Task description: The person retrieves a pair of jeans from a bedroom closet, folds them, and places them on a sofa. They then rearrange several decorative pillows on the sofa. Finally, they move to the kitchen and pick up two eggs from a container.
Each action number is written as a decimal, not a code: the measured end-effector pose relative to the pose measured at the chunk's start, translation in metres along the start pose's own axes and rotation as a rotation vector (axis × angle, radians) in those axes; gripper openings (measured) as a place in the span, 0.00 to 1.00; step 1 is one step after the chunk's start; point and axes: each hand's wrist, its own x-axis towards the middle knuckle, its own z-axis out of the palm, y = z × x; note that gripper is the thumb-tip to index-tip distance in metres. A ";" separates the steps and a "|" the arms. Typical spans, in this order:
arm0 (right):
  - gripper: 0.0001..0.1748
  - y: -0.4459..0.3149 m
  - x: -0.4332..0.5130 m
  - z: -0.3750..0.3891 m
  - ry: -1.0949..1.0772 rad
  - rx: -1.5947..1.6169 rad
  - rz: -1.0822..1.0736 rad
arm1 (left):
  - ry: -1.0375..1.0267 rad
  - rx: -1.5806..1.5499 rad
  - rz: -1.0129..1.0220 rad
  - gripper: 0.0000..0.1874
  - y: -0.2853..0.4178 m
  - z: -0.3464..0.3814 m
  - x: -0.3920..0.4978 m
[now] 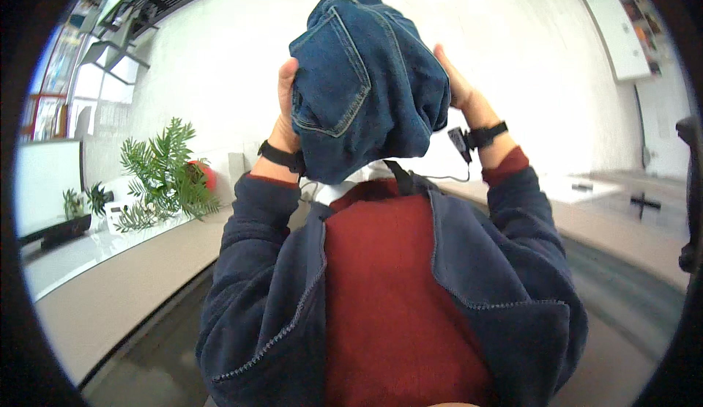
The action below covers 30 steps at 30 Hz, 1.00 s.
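Note:
A bundled pair of blue denim jeans [379, 88] is held up before me between both hands, a stitched back pocket facing the camera. My left hand [287, 91] presses the side at the left of the picture, its thumb showing and most fingers hidden behind the cloth. On the opposite side my right hand [456, 85] supports the bundle, with its fingers partly hidden. Black straps circle both wrists, and a small dark device with a cable [459, 142] hangs at the right wrist.
A leafy green plant [165, 170] in a red pot stands at the left, with smaller plants beside it. A dark chair [118, 47] is at the upper left. A white cabinet [609, 22] stands upper right. A beige counter edge [137, 278] crosses the lower left.

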 end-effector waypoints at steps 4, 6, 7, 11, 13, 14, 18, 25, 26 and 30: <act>0.41 -0.071 0.013 0.008 -0.252 -0.224 -0.354 | -0.104 0.104 0.258 0.50 0.030 0.004 0.038; 0.36 -0.116 0.026 0.019 -0.237 -0.362 -0.501 | -0.141 0.216 0.315 0.48 0.055 -0.001 0.054; 0.31 -0.138 0.031 0.020 -0.189 -0.387 -0.494 | -0.145 0.272 0.309 0.44 0.072 -0.005 0.060; 0.22 -0.197 0.072 0.020 -0.104 -0.258 -0.452 | 0.020 0.226 0.195 0.36 0.137 -0.035 0.090; 0.21 -0.217 0.099 0.019 -0.105 -0.126 -0.389 | 0.072 0.076 0.212 0.43 0.160 -0.053 0.114; 0.17 -0.224 0.113 0.019 -0.102 -0.053 -0.397 | 0.141 0.045 0.232 0.46 0.167 -0.064 0.127; 0.12 -0.265 0.178 0.022 -0.044 0.203 -0.364 | 0.198 0.185 0.101 0.51 0.187 -0.110 0.181; 0.13 -0.368 0.260 0.019 0.076 0.300 -0.324 | -0.263 0.177 -0.239 0.50 0.270 -0.144 0.317; 0.13 -0.372 0.256 0.016 0.039 0.300 -0.349 | -0.224 0.075 -0.232 0.47 0.268 -0.140 0.324; 0.13 -0.395 0.274 0.004 0.062 0.330 -0.362 | -0.066 0.307 -0.218 0.43 0.279 -0.128 0.363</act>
